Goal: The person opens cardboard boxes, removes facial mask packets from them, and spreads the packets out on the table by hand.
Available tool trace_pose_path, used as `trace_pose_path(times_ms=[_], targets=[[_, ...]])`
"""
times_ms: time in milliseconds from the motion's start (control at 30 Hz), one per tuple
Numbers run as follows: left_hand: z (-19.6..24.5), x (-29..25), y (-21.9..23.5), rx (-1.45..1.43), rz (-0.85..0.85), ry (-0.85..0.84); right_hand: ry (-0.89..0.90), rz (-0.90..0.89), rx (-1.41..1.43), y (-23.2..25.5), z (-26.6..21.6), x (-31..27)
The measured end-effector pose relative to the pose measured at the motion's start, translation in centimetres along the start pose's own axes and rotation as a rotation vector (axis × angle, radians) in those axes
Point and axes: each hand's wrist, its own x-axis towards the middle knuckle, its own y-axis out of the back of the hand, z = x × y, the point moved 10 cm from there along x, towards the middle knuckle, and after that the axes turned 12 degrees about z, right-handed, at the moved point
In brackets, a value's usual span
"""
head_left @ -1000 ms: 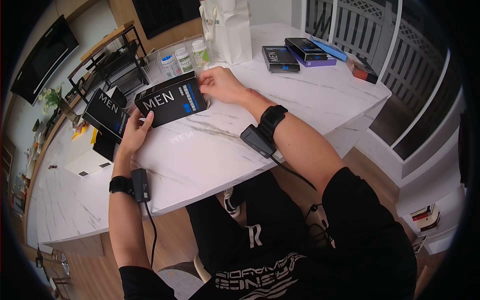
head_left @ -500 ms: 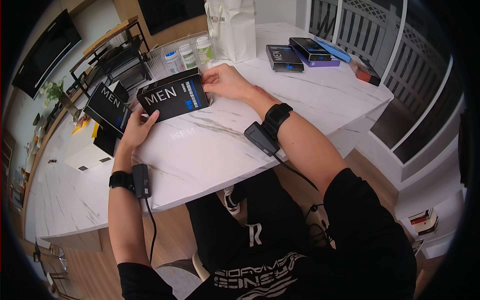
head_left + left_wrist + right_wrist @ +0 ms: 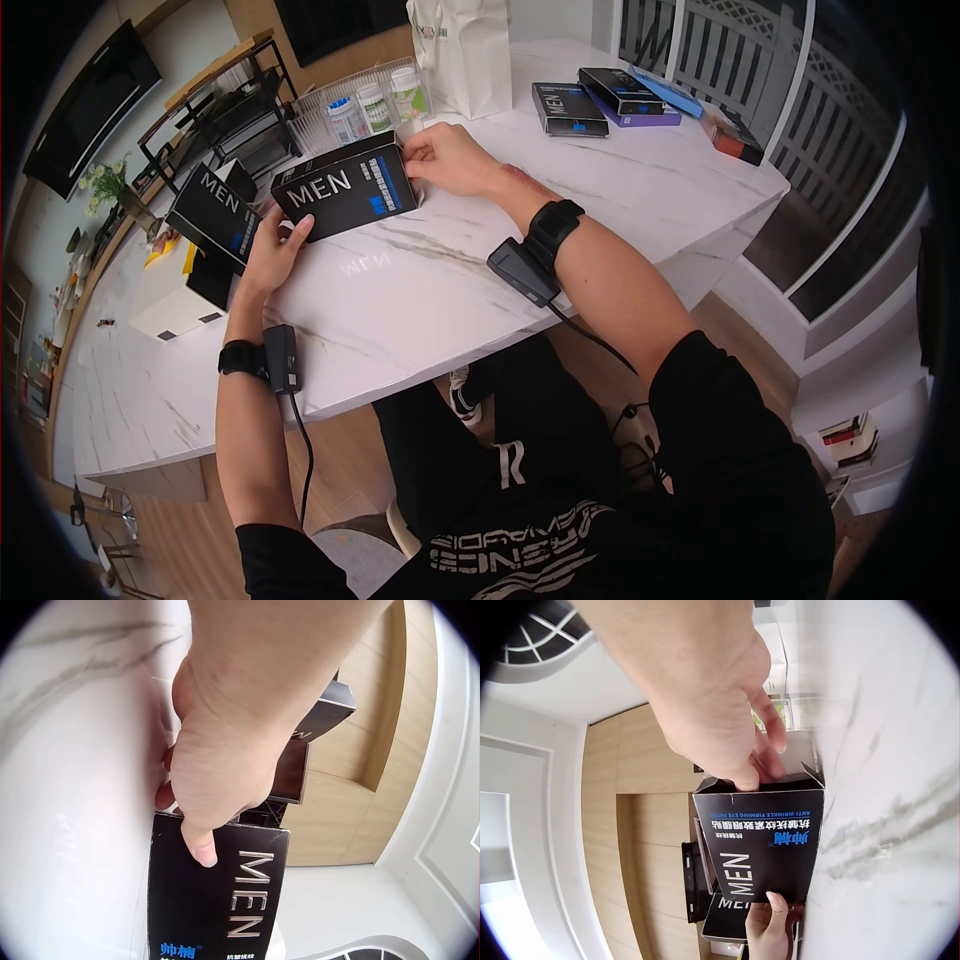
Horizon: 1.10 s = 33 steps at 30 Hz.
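Observation:
A black carton lettered MEN (image 3: pixel 345 190) lies on its long side on the marble table, its printed front towards me. My left hand (image 3: pixel 275 250) grips its left end, thumb (image 3: pixel 201 847) on the front and fingers behind. At the other end, my right hand (image 3: pixel 452 160) has its fingertips in the carton's open mouth. In the right wrist view, flaps (image 3: pixel 801 754) stand out around these fingers (image 3: pixel 769 754). I cannot tell whether they pinch anything inside. Just left of the left hand, a second MEN carton (image 3: pixel 213 215) leans against a white box (image 3: pixel 180 310).
Behind the carton stands a clear ribbed tray (image 3: pixel 310 125) with several bottles (image 3: pixel 373 108). A white paper bag (image 3: pixel 465 60) is beside it. Further right are more MEN cartons (image 3: pixel 570 110), a purple box (image 3: pixel 645 118) and a red-black box (image 3: pixel 735 145). A black rack (image 3: pixel 215 110) stands back left.
The head view has shifted slightly. Both hands stay at the two ends of the carton, the right fingers still at its mouth, with little other movement.

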Motion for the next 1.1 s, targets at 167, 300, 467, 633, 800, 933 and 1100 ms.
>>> trace_pose_path(times_ms=[167, 300, 467, 633, 800, 933, 1100], targets=[[0.0, 0.0, -0.2, -0.033, 0.02, -0.038, 0.003, 0.041, -0.124, 1.1, -0.9, -0.2], [-0.4, 0.2, 0.2, -0.025, 0.042, -0.023, -0.004, 0.117, -0.21, 2.7, -0.9, -0.1], [-0.6, 0.3, 0.6, -0.011, 0.058, -0.017, -0.078, 0.033, -0.124, 2.1, 1.3, 0.5], [-0.8, 0.2, 0.6, 0.015, 0.054, -0.008, -0.061, -0.037, -0.076, 1.4, 0.5, -0.2], [-0.8, 0.0, 0.5, -0.023, 0.037, 0.034, -0.074, -0.065, -0.086, 1.1, 0.0, -0.5], [-1.1, 0.2, 0.4, -0.049, 0.045, 0.035, -0.071, -0.1, -0.113, 0.5, 0.8, -0.2], [-1.6, 0.3, 0.3, -0.068, 0.027, 0.044, 0.08, -0.043, -0.014, 0.5, 0.4, 0.3]])
